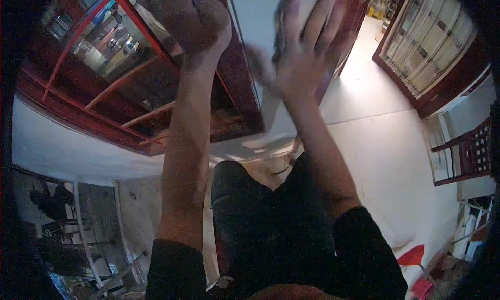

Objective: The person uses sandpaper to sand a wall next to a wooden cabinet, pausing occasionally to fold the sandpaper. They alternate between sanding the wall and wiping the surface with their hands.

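My left hand (200, 19) is raised at the top of the view, beside a dark red window frame (239, 86). Its wrist is bent, and the fingers run into shadow and past the upper edge, so I cannot tell how they are closed. My right hand (304, 66) is up against a pale, glassy panel (258, 11) with a red border. Its fingers are spread and smeared by motion, with a dark patch like a reflection next to them.
Red bars (125, 84) cross the window at left, with shiny items behind. A curtained door (424, 45) stands ajar at right, over a pale floor (385, 154). A dark wooden chair (469, 151) and a red dustpan-like object (411, 256) lie further right; cluttered racks (78, 222) are lower left.
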The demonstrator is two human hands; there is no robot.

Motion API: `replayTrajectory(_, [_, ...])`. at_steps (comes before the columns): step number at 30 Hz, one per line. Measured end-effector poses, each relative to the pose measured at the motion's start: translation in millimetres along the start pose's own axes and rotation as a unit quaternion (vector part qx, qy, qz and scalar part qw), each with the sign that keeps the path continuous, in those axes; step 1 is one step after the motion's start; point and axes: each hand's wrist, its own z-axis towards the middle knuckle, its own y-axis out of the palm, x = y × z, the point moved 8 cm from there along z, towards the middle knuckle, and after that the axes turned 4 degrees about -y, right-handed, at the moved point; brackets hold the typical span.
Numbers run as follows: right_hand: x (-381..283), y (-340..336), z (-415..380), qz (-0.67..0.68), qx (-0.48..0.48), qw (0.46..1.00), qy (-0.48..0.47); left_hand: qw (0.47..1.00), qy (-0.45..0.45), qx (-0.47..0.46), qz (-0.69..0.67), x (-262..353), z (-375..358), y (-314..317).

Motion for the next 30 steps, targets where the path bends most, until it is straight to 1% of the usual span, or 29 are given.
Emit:
replayTrajectory(1, [0.9,15.6,-35.8,0.079,-0.004,0.997,0.005,1.0,-0.001,0.003,0.002,2.1,5.2,-15.1])
replayTrajectory(2, [-0.1,36.9,-79.7,0.068,-0.034,0.997,0.01,0.951,0.084,-0.118,0.274,11.2,12.4,-16.0])
replayTrajectory(3, [-1.8,52.2,-113.9,0.056,-0.06,0.997,0.014,0.81,0.162,-0.227,0.517,4.9,8.0,-8.8])
replayTrajectory(4, [-2.0,51.8,-126.4,0.05,-0.053,0.997,0.012,0.813,0.167,-0.223,0.511,6.4,7.9,-8.8])
replayTrajectory(6, [-6.9,44.5,-115.5,0.064,-0.061,0.996,0.021,0.839,0.145,-0.249,0.462,4.3,9.2,-3.5])
replayTrajectory(7, [-3.6,45.9,-106.1,0.051,-0.061,0.996,0.04,0.839,0.148,-0.247,0.462,4.5,8.9,-3.2])
replayTrajectory(9, [-7.7,12.7,-36.0,0.074,0.009,0.997,0.026,0.82,0.163,-0.239,0.494,5.7,7.5,-1.4])
replayTrajectory(10, [-9.3,-3.2,3.4,0.076,0.051,0.996,0.012,0.819,0.16,-0.242,0.495,3.2,8.0,-0.3])
replayTrajectory(11, [-10.8,-17.7,35.4,0.077,0.092,0.993,0.002,0.847,0.158,-0.24,0.447,2.7,9.2,0.9])
replayTrajectory(12, [-14.3,-24.6,58.8,0.077,0.089,0.993,0.009,0.873,0.155,-0.237,0.397,3.6,9.2,1.7])
replayTrajectory(13, [-19.4,-33.7,79.6,0.043,0.108,0.993,0.013,0.874,0.152,-0.241,0.393,3.9,6.9,1.4])
replayTrajectory(14, [-21.3,-39.9,88.5,0.009,0.127,0.992,0.015,0.893,0.045,-0.23,0.384,-6.2,10.2,-7.5])
replayTrajectory(15, [-20.3,-36.8,85.2,0.012,0.105,0.994,0.013,0.901,-0.06,-0.214,0.371,-19.1,11.7,-16.1])
replayTrajectory(16, [-19.3,-33.7,71.9,0.01,0.106,0.994,0.011,0.902,-0.059,-0.212,0.371,-20.3,12.2,-16.1])
replayTrajectory(18, [-16.9,-9.7,23.0,0.054,0.072,0.996,0.003,0.884,0.036,-0.215,0.414,-9.5,14.6,-7.6])
replayTrajectory(20, [-18.4,30.1,-54.0,0.025,-0.015,0.999,-0.027,0.854,0.126,-0.218,0.456,3.0,11.1,0.1])
replayTrajectory(21, [-19.8,47.0,-97.7,0.034,-0.039,0.998,-0.029,0.835,0.172,-0.218,0.476,9.3,8.1,4.5])
replayTrajectory(22, [-20.0,59.6,-128.9,0.043,-0.064,0.996,-0.033,0.834,0.174,-0.214,0.478,14.2,6.7,5.5])
replayTrajectory(23, [-17.1,63.0,-140.1,0.043,-0.061,0.997,-0.035,0.828,0.129,-0.206,0.505,13.8,7.5,4.2])
replayTrajectory(24, [-16.8,64.6,-143.6,0.038,-0.06,0.996,-0.055,0.821,0.087,-0.199,0.528,9.5,8.8,3.2])
replayTrajectory(25, [-17.0,69.0,-144.0,0.033,-0.057,0.995,-0.075,0.822,0.094,-0.198,0.525,8.1,8.3,4.8])
replayTrajectory(26, [-17.6,59.1,-122.2,0.028,-0.048,0.996,-0.064,0.836,0.094,-0.193,0.506,7.8,6.5,2.6])
replayTrajectory(27, [-19.7,41.1,-83.2,0.023,-0.039,0.998,-0.054,0.848,0.094,-0.188,0.487,6.5,6.2,1.7])
replayTrajectory(28, [-20.5,18.6,-40.3,0.037,-0.015,0.999,-0.034,0.846,0.096,-0.188,0.49,2.2,3.3,10.3])
replayTrajectory(29, [-19.9,-1.4,1.1,0.05,0.006,0.999,-0.011,0.951,0.021,-0.098,0.294,-0.9,2.6,4.7])
replayTrajectory(30, [-19.5,-12.7,38.4,0.025,0.035,0.999,-0.019,0.995,-0.059,0.0,0.081,-9.8,-0.9,-8.1])
